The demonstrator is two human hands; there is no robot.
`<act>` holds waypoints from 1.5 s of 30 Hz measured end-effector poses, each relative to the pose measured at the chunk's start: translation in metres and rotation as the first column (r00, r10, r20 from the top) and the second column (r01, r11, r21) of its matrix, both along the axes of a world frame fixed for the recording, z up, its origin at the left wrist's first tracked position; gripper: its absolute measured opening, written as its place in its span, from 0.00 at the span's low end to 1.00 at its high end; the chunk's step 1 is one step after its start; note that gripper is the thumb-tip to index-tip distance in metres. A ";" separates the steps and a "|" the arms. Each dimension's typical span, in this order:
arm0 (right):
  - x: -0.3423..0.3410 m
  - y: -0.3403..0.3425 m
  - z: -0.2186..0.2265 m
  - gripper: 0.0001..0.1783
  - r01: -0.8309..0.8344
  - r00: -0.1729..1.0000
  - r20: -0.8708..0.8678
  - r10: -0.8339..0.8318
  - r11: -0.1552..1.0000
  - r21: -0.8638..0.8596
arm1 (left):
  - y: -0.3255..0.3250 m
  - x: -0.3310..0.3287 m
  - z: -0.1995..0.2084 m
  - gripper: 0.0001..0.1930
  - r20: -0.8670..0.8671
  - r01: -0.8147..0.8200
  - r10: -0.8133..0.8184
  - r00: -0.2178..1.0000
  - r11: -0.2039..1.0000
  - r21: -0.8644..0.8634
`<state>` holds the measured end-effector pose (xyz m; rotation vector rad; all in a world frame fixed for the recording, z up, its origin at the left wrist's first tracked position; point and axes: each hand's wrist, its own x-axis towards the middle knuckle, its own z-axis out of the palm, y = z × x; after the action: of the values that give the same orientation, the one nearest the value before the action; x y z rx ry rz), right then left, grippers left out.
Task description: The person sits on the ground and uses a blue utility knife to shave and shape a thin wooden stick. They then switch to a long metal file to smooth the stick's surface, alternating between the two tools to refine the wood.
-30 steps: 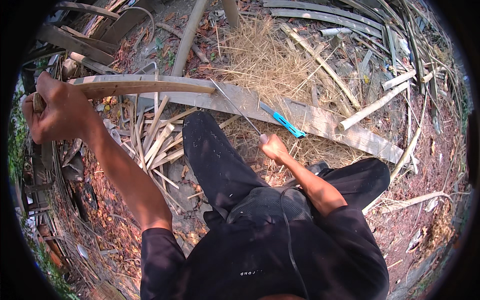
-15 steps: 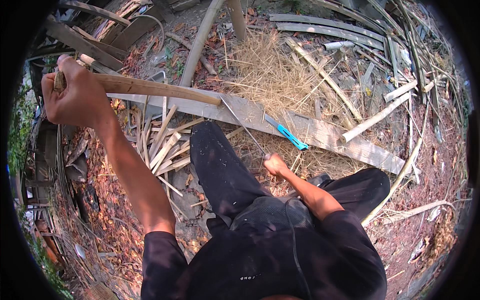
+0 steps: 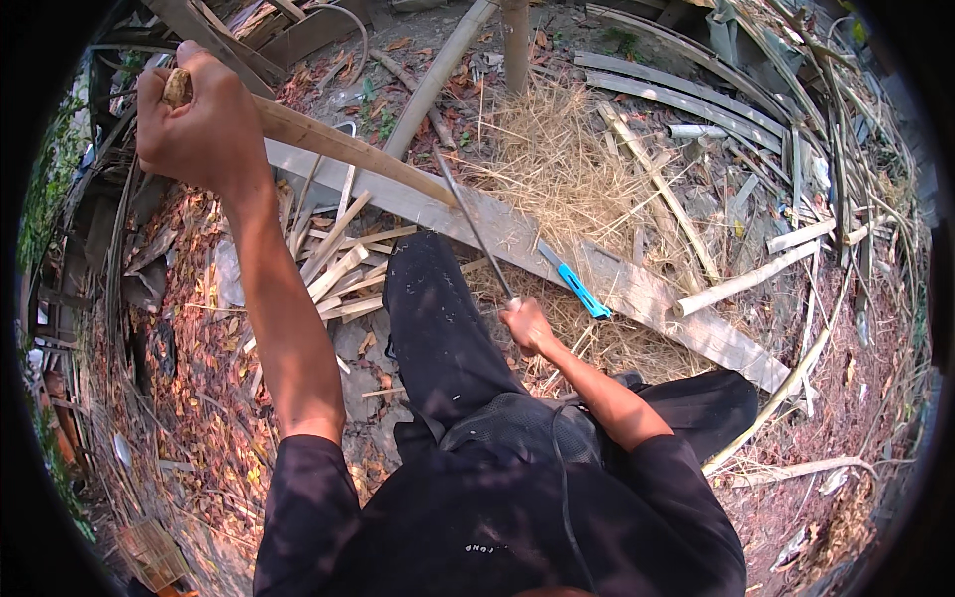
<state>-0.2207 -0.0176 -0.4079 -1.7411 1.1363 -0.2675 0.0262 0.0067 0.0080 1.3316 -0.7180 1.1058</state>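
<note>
My left hand (image 3: 211, 129), raised at the upper left, is closed round one end of a long bamboo strip (image 3: 348, 149). The strip slants down to the right, its far end over a grey wooden plank (image 3: 647, 289). In front of my lap, my right hand (image 3: 527, 326) grips the handle of a long, thin-bladed knife (image 3: 477, 234). The blade points up and away to the left and crosses at the strip's far end; whether it touches is unclear. A blue-handled utility knife (image 3: 584, 290) lies on the plank, right of the long blade.
Split bamboo pieces (image 3: 338, 274) lie piled left of my knee. Straw-like shavings (image 3: 557, 159) cover the ground beyond the plank. Bamboo poles (image 3: 726, 282) and slats (image 3: 686, 95) lie at the right and far right. An upright post (image 3: 514, 45) stands at the back.
The knife has swung steeper, and its tip now reaches past the strip. My left hand with the strip appears higher and farther right. The whole view has shifted slightly.
</note>
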 end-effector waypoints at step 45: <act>0.022 -0.021 0.091 0.15 0.359 0.762 0.571 -0.306 0.933 0.020 | 0.019 -0.026 -0.017 0.09 0.022 0.120 -0.119 0.993 0.992 -0.033</act>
<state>-0.1988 -0.0389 -0.3173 -1.3737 0.9812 -1.0071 -0.0002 0.0255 -0.0086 1.2340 -0.7800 1.0321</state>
